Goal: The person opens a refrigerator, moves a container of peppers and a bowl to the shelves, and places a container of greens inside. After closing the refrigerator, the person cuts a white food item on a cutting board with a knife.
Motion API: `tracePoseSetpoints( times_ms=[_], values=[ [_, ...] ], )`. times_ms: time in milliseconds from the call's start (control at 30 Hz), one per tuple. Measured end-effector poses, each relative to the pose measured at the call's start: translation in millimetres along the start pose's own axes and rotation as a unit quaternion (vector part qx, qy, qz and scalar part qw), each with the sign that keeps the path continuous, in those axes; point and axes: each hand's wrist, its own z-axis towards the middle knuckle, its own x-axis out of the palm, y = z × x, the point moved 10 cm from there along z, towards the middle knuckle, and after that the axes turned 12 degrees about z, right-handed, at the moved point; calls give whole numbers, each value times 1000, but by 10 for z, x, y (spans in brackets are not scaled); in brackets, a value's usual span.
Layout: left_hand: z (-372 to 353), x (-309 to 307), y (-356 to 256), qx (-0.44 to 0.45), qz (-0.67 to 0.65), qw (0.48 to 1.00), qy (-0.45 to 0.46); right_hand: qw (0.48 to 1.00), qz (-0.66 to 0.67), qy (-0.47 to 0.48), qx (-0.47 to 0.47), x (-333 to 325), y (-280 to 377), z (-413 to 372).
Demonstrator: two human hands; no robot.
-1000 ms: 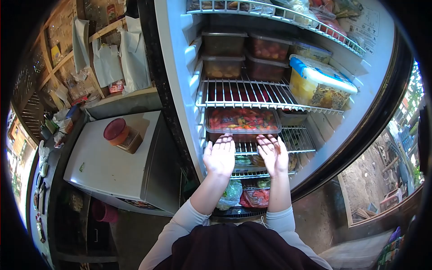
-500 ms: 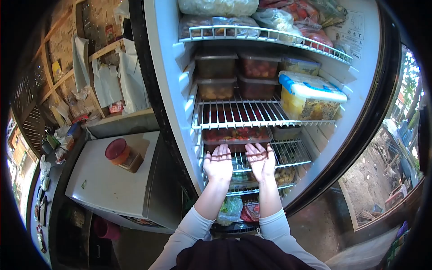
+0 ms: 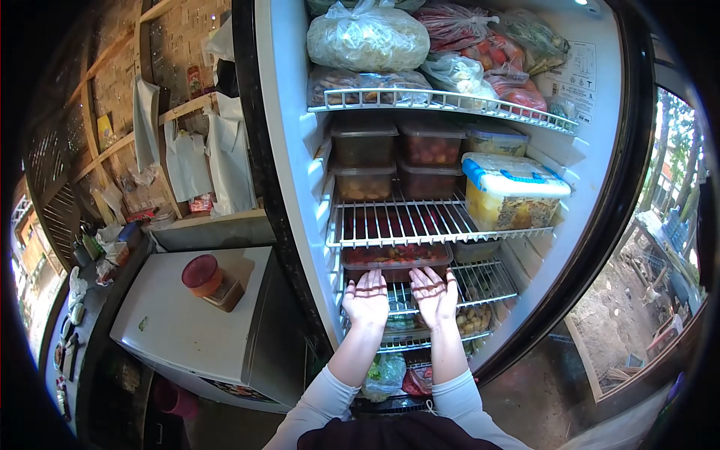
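Both my hands are raised flat, fingers spread, against the front of a clear container of red and orange food (image 3: 396,255) on a wire shelf (image 3: 487,281) inside an open fridge. My left hand (image 3: 366,298) presses its left half and my right hand (image 3: 433,294) its right half. Neither hand grips anything. The container sits deep under the shelf above, only its front edge showing.
Above are stacked tubs (image 3: 397,161), a blue-lidded box (image 3: 514,191) and bagged produce (image 3: 367,37). Lower shelves hold bags of vegetables (image 3: 386,371). Left stands a small white fridge (image 3: 195,322) with a red-lidded jar (image 3: 208,281). The fridge door (image 3: 600,225) hangs open at right.
The container has slid further back on its shelf under my palms. The view has tilted upward, so the top shelf's bags now show and my hands sit lower in the frame.
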Motion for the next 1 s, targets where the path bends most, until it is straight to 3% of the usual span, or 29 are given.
tracePoseSetpoints(
  times_ms=[533, 633, 700, 767, 833, 900, 1000],
  values=[
    [-129, -32, -19, 0, 49, 999, 5, 1000, 3, -24, 19, 34, -86, -96],
    [-273, -71, -42, -29, 69, 995, 62, 999, -31, -9, 6, 146, -160, -312],
    [-599, 40, -144, -43, 165, 981, 90, 998, -57, 18, -25, 408, -208, -606],
    [-935, 235, -343, -44, 224, 958, 174, 983, -147, 74, -82, 652, -250, -890],
    [-1156, 234, -494, -90, 280, 931, 215, 944, -217, 190, -163, 1057, -319, -1229],
    [-1349, 335, -773, -11, 357, 875, 327, 878, -286, 298, -241, 1355, -471, -1513],
    [-1585, 348, -1234, 83, 455, 822, 331, 844, -290, 381, -241, 1615, -826, -1752]
  ],
)
